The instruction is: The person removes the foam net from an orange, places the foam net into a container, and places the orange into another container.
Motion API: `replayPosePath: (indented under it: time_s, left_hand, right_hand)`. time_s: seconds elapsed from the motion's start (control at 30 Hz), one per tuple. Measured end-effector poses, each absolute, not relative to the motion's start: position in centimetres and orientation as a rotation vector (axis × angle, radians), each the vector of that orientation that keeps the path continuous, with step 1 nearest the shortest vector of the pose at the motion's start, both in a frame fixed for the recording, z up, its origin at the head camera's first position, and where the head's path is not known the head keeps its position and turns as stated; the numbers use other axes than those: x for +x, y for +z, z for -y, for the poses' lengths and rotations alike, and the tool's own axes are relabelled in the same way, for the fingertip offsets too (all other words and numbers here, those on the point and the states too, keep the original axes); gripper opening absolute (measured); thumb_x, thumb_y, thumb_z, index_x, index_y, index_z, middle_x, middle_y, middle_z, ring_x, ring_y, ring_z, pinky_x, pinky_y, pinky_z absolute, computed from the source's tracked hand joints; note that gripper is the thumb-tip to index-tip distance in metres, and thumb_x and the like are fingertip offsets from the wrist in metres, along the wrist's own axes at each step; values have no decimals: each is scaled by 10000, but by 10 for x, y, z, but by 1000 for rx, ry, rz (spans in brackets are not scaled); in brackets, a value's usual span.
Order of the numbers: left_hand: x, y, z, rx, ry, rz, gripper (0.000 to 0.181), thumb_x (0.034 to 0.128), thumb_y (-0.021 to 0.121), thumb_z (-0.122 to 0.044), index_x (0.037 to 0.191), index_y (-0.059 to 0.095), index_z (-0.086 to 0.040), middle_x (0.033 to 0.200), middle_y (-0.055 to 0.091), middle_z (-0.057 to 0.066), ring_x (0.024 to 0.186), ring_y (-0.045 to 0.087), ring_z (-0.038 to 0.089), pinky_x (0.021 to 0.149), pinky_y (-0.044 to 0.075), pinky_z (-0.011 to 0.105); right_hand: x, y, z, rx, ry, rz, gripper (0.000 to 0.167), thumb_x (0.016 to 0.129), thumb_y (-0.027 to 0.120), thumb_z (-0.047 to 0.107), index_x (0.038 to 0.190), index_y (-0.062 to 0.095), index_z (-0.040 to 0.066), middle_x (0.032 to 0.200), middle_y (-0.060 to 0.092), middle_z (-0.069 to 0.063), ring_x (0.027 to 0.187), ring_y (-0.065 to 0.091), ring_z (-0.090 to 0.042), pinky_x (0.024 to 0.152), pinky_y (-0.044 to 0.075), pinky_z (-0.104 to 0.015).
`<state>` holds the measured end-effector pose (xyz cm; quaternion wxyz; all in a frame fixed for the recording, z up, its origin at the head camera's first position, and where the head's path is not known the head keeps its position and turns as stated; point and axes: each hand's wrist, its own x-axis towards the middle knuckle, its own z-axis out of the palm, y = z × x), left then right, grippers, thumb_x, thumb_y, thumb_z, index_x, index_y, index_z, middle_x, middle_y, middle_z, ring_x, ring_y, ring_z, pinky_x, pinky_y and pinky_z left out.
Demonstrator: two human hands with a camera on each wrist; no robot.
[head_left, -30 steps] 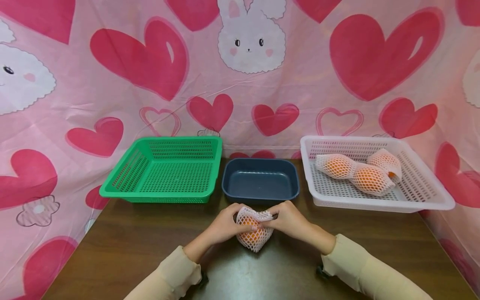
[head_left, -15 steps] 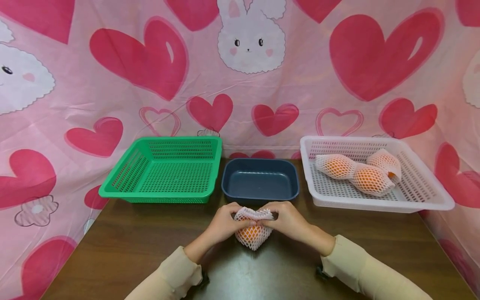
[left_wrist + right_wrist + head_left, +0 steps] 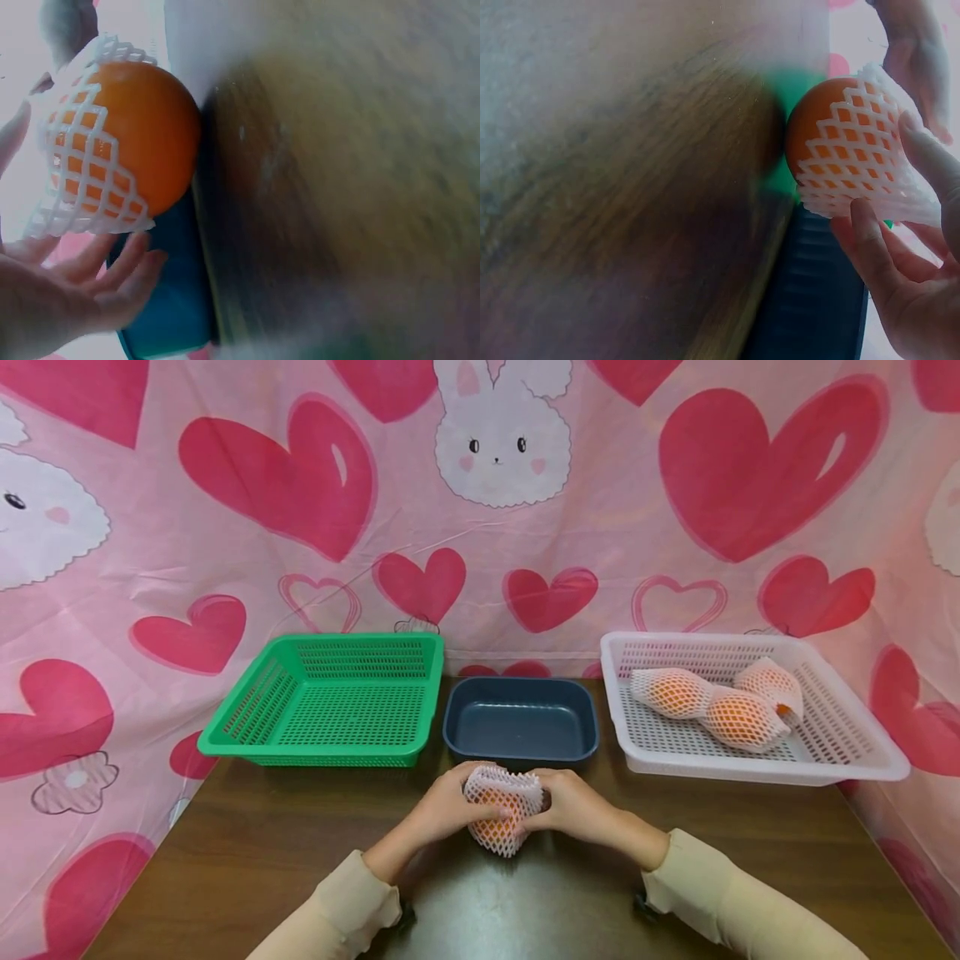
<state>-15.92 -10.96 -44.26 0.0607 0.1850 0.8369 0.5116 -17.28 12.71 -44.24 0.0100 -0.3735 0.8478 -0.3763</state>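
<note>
An orange [image 3: 165, 135] in a white foam net [image 3: 502, 781] is between both hands, low in front of the dark blue tray [image 3: 521, 727]. My left hand [image 3: 442, 803] grips it from the left, thumb across the near side. From the right, my right hand [image 3: 577, 808] grips the same net with thumb and fingers. Both wrist views show the orange's lower end bare, with the net [image 3: 866, 150] covering the rest. The net's upper rim stands loose and open in the head view. The left hand's fingertips [image 3: 142, 259] touch the net's edge.
At the back left stands a green basket [image 3: 322, 749]. A white basket [image 3: 757, 770] at the back right holds several net-wrapped oranges [image 3: 742, 718]. The brown table [image 3: 300, 835] meets a pink heart-patterned cloth [image 3: 480, 602] behind.
The thumbs, nearly together half a second ago, are now slightly apart. The net's upper rim, earlier pinched down, now stands higher and wider. The baskets and tray have not moved.
</note>
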Motion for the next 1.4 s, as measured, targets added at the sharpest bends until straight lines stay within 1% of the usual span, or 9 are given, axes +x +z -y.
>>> replayPosePath:
  time_s: [0.1,0.27,0.67,0.83,0.97,1.07,1.2,1.27,1.4]
  left_hand:
    - [-159,-443,110,583,1483,-2499,503,788,902,-246,1202,695,-50,1046,720,10,913,647,108,799,538,285]
    - [-158,-444,109,564,1540,-2509,387,794,891,-222,1096,741,-33,958,743,7,826,655,81,735,543,272]
    - [-156,-444,102,499,1697,-2574,251,776,907,-162,954,781,-37,873,748,16,750,634,58,666,531,254]
    - [-159,-446,102,477,1742,-2589,251,790,889,-134,974,777,-4,887,755,52,753,629,59,670,536,254]
    - [-160,-447,103,454,1721,-2579,286,827,872,-183,1033,769,-13,923,759,47,778,646,80,683,542,264]
    - [-160,-445,105,501,1627,-2560,400,836,873,-236,1147,733,-27,1032,749,43,883,660,112,771,548,295]
    - [-160,-438,109,600,1445,-2529,609,788,909,-279,1290,653,-48,1174,704,30,1021,636,143,896,523,344]
    - [-160,-434,112,619,1376,-2522,638,759,927,-281,1286,647,-56,1155,699,12,1000,628,139,885,521,341]
    - [-160,-431,116,599,1339,-2515,534,747,929,-268,1184,698,-67,1007,715,-30,868,624,103,781,533,298]
  right_hand:
    - [-174,-442,-127,-1200,-1187,-2638,330,713,947,247,923,758,77,906,696,64,805,575,-20,694,516,-235]
    - [-176,-441,-128,-1285,-1197,-2623,234,722,938,224,834,769,108,884,696,72,776,563,0,660,499,-209]
    - [-180,-436,-130,-1341,-1247,-2606,172,755,904,110,899,812,88,890,763,28,817,671,-15,709,554,-222]
    - [-183,-438,-128,-1316,-1261,-2645,169,771,898,114,906,803,80,918,753,19,840,675,-53,729,555,-255]
    - [-185,-437,-126,-1196,-1265,-2634,295,802,895,217,1025,777,64,1014,746,9,926,674,-100,794,559,-296]
    - [-185,-435,-126,-1085,-1293,-2584,394,814,890,250,1119,747,45,1047,748,-3,958,673,-111,823,560,-313]
    - [-184,-436,-126,-987,-1324,-2516,399,832,872,219,1144,731,14,1038,748,-17,940,659,-87,820,554,-298]
    - [-183,-437,-126,-978,-1328,-2491,358,846,860,213,1116,735,12,1010,746,-7,900,638,-61,791,547,-280]
    - [-184,-441,-127,-1036,-1338,-2472,235,853,851,181,1000,762,20,912,740,25,797,585,-18,712,535,-261]
